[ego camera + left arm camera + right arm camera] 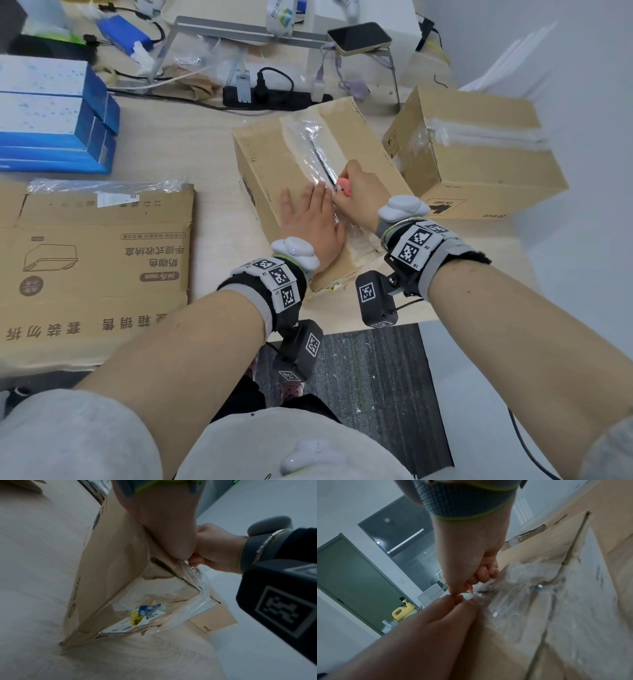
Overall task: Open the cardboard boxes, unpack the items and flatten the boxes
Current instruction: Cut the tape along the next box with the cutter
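my left hand [310, 219] presses flat on the taped box [274, 161]; my right hand [356, 192] grips a pink cutter [343, 186], seam part slit; the second box [479, 161] beyond my right hand is sealed.

flattened carton [96, 253], left edge of the tabletop: upside-down Chinese print, "奶咖色", "手提式收纳盒", and larger "整箱销售 套装勿拆" only partly legible; a line drawing of a bin.
right cardboard box [479, 154], right edge of the tabletop: "PICO" logo on the near side [206, 628]; a mark reading about "UN 3481".
right wristband [416, 245]: square coded tags, "R1" and "R2".
torn label [137, 618] on the middle box end: print too small to read.
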Demonstrator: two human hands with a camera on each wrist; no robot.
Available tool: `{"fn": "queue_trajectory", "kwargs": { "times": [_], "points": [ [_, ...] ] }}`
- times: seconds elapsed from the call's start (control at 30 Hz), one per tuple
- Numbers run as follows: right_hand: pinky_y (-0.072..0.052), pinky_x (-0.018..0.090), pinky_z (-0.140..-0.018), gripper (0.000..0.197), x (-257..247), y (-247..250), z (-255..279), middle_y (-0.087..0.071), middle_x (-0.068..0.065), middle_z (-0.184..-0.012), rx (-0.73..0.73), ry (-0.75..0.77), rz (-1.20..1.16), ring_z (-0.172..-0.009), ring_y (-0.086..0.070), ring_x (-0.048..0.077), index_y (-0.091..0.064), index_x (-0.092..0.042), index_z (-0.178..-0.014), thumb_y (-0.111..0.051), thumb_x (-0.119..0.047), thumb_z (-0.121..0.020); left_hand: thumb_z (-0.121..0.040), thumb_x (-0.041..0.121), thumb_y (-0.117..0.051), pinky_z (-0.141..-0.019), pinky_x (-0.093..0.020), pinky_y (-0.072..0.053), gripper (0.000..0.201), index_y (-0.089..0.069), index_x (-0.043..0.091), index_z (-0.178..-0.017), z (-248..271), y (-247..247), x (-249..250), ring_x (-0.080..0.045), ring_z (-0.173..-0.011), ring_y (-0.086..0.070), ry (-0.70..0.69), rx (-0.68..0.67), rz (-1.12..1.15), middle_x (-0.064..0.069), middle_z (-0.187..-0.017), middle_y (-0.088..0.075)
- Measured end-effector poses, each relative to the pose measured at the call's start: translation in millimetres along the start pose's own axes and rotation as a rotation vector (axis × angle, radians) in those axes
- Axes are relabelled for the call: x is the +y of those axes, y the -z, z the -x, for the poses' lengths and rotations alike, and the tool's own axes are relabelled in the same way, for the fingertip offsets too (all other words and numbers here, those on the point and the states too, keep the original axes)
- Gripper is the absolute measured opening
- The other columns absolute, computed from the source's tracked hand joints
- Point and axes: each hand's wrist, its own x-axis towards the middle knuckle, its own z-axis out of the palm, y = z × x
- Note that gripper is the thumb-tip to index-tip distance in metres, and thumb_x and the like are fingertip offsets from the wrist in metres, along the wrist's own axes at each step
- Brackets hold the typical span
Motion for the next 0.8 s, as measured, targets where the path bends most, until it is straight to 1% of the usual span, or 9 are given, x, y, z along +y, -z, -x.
{"fn": "queue_trajectory", "kwargs": {
  "times": [0.07, 0.23, 0.3, 0.4, 0.47, 0.57, 0.67, 0.8],
  "points": [
    [-0.041, 0.033, -0.066, 0.023, 0, 0, 2, -0.060, 0.009, -0.086, -0.004, 0.000, -0.004, -0.075, -0.053, 0.028, -0.048, -0.004, -0.107, -0.051, -0.020, -0.090, -0.099, 0.044, -0.027, -0.117, -0.054, 0.002, 0.062, -0.023, 0.010, -0.150, 0, 0, 0, -0.020, -0.147, -0.012, -0.001, 0.000, 0.004, -0.005, -0.158, -0.020],
    [-0.037, 0.032, -0.063, 0.023, 3, 0, 7, -0.062, 0.012, -0.085, 0.012, 0.018, -0.013, -0.077, -0.056, 0.031, -0.050, -0.004, -0.106, -0.051, -0.022, -0.091, -0.098, 0.044, -0.024, -0.117, -0.053, 0.001, 0.062, -0.024, 0.009, -0.150, 1, 3, 0, -0.020, -0.147, -0.013, 0.004, 0.004, 0.008, -0.005, -0.158, -0.021],
    [-0.039, 0.034, -0.064, 0.023, 4, -1, 9, -0.063, 0.014, -0.086, 0.026, 0.037, -0.004, -0.079, -0.058, 0.033, -0.050, -0.003, -0.106, -0.050, -0.021, -0.091, -0.100, 0.044, -0.025, -0.117, -0.053, 0.002, 0.062, -0.021, 0.009, -0.151, 1, 4, 0, -0.020, -0.147, -0.011, 0.008, -0.015, -0.001, -0.004, -0.159, -0.018],
    [-0.045, 0.037, -0.068, 0.025, 7, -1, 11, -0.066, 0.016, -0.091, 0.042, 0.055, 0.017, -0.082, -0.060, 0.035, -0.050, -0.005, -0.110, -0.049, -0.023, -0.093, -0.101, 0.046, -0.021, -0.116, -0.057, 0.001, 0.062, -0.015, 0.011, -0.152, 3, 7, 7, -0.020, -0.147, -0.009, 0.015, -0.044, -0.024, -0.004, -0.160, -0.014],
    [-0.047, 0.040, -0.071, 0.025, 8, -2, 11, -0.066, 0.015, -0.093, 0.055, 0.046, 0.029, -0.083, -0.060, 0.036, -0.050, -0.006, -0.111, -0.048, -0.026, -0.095, -0.100, 0.049, -0.020, -0.115, -0.058, 0.000, 0.065, -0.014, 0.011, -0.152, 5, 7, 10, -0.020, -0.148, -0.008, 0.011, -0.057, -0.017, -0.004, -0.160, -0.012],
    [-0.047, 0.041, -0.072, 0.026, 8, -4, 10, -0.066, 0.016, -0.095, 0.044, 0.026, 0.038, -0.086, -0.060, 0.037, -0.049, -0.004, -0.111, -0.046, -0.025, -0.097, -0.099, 0.050, -0.020, -0.115, -0.058, 0.001, 0.067, -0.013, 0.010, -0.152, 9, 5, 8, -0.020, -0.148, -0.006, -0.001, -0.060, -0.037, -0.004, -0.161, -0.011],
    [-0.045, 0.039, -0.070, 0.027, 7, -4, 7, -0.065, 0.018, -0.098, 0.019, 0.000, 0.057, -0.087, -0.060, 0.037, -0.048, -0.002, -0.112, -0.044, -0.024, -0.097, -0.098, 0.049, -0.021, -0.115, -0.058, 0.002, 0.067, -0.015, 0.010, -0.152, 10, 5, 8, -0.020, -0.148, -0.007, 0.005, -0.049, -0.038, -0.004, -0.160, -0.012],
    [-0.044, 0.039, -0.070, 0.028, 10, -3, 11, -0.065, 0.019, -0.098, 0.020, 0.015, 0.066, -0.088, -0.060, 0.038, -0.048, -0.001, -0.112, -0.046, -0.024, -0.096, -0.098, 0.049, -0.020, -0.115, -0.059, 0.001, 0.067, -0.015, 0.009, -0.152, 10, 5, 8, -0.020, -0.148, -0.007, 0.004, -0.055, -0.043, -0.004, -0.160, -0.012]
  ]
}}
